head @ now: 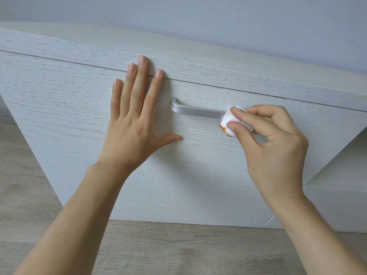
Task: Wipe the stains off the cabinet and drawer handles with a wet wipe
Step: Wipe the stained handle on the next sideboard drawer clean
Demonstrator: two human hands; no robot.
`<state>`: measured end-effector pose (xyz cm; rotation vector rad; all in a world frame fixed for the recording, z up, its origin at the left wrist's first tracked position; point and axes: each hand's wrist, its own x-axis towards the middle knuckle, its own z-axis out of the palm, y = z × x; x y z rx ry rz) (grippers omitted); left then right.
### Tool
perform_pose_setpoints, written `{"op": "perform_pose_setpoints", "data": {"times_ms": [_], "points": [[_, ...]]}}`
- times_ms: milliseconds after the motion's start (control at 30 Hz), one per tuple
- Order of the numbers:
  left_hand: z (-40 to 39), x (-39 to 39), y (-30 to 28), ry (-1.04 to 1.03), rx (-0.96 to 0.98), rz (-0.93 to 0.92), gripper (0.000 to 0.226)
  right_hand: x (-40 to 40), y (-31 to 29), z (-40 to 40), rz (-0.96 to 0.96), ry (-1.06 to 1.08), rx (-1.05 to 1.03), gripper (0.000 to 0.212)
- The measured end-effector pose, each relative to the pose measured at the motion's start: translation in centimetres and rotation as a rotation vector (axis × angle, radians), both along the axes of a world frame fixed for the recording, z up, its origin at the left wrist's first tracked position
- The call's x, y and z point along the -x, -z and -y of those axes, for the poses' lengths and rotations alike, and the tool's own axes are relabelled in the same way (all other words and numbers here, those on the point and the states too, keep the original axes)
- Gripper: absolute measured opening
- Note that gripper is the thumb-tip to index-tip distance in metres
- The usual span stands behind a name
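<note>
Head view: my right hand (272, 147) is pinching one stained wet wipe (231, 123) against the single handle (198, 111), center frame; my left hand (135, 116) is pressing flat, fingers apart, on the drawer front (59, 108).

right hand (274, 147) pinching wipe (228, 121) — on handle (196, 111)

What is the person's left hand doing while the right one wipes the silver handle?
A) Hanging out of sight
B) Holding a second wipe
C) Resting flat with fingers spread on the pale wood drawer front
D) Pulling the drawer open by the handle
C: the left hand lies flat, fingers straight and spread, on the pale wood-grain drawer front, left of the silver metal bar handle, holding nothing.
</note>
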<state>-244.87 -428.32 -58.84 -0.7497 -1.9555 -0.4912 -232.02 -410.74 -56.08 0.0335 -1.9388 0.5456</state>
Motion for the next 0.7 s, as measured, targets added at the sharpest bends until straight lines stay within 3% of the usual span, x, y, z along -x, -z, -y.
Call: {"op": "perform_pose_setpoints", "data": {"times_ms": [467,700], "points": [[0.0,0.1,0.1,-0.008,0.002,-0.005,0.119,0.2,0.6,0.2,-0.085,-0.047,0.144,0.03],[0.1,0.1,0.0,0.004,-0.001,-0.004,0.119,-0.1,-0.3,0.0,0.036,-0.08,0.326,0.029]]}}
